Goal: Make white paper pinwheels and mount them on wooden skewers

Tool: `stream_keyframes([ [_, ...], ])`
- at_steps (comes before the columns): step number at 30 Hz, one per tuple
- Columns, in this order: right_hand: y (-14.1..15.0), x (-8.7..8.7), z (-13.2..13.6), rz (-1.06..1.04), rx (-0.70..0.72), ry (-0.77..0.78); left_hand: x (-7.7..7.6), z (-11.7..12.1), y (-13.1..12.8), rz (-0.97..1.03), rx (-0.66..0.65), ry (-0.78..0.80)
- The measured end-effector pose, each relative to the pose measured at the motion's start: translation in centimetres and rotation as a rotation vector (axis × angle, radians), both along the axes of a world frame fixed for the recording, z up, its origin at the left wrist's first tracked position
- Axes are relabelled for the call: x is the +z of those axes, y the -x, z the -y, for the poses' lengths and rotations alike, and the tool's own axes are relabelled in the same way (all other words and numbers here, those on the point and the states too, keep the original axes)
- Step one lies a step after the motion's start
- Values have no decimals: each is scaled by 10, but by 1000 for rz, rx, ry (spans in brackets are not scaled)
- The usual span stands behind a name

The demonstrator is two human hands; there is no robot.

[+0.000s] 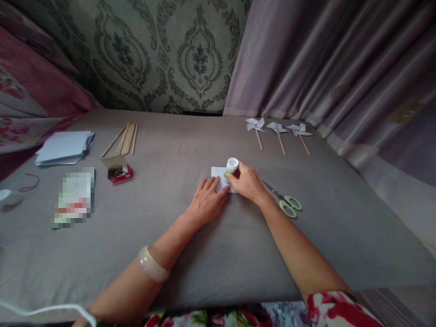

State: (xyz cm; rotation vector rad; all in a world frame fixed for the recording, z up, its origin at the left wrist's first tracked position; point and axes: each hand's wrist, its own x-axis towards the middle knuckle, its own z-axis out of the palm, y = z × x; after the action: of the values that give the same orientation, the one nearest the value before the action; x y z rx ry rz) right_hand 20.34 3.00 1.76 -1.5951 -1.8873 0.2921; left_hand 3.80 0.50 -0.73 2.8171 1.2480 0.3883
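A small white sheet of paper [215, 171] lies on the cloth-covered table in front of me. My left hand [208, 200] rests flat on its near left side, fingers stretched out and holding nothing. Above the sheet, my right hand [248, 182] is closed around a white glue stick [232, 167] with a green band. The glue stick stands nearly upright; its lower end is partly hidden by my fingers, so I cannot tell if it touches the paper. Just right of my right hand lie scissors [286, 204] with pale green handles.
Three paper pinwheels [279, 128] on sticks lie at the back right. On the left are wooden sticks [127, 138], a paper stack [64, 147], an open red box [119, 172] of small metal pieces, a blurred packet [75, 197], red string [31, 181] and a white object [10, 197].
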Motion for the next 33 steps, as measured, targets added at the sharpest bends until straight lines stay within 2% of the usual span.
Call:
stream_keyframes([
  [7, -1, 1, 0, -10, -49, -3, -1, 0, 1, -18, 6, -20],
  [11, 2, 5, 5, -7, -11, 24, -4, 0, 0, -23, 4, -43],
  [15, 4, 1, -2, -14, -10, 8, -5, -1, 0, -19, 7, -62],
  [20, -2, 0, 0, -27, -57, 8, -3, 0, 1, -24, 5, -38],
  [24, 0, 4, 8, -16, -25, 20, 1, 0, 0, -31, 10, -6],
  [28, 3, 2, 1, -7, -7, 10, 3, 1, -1, -56, 14, 8],
  [33, -3, 0, -3, 1, -71, 5, 2, 1, 1, -34, 14, 11],
])
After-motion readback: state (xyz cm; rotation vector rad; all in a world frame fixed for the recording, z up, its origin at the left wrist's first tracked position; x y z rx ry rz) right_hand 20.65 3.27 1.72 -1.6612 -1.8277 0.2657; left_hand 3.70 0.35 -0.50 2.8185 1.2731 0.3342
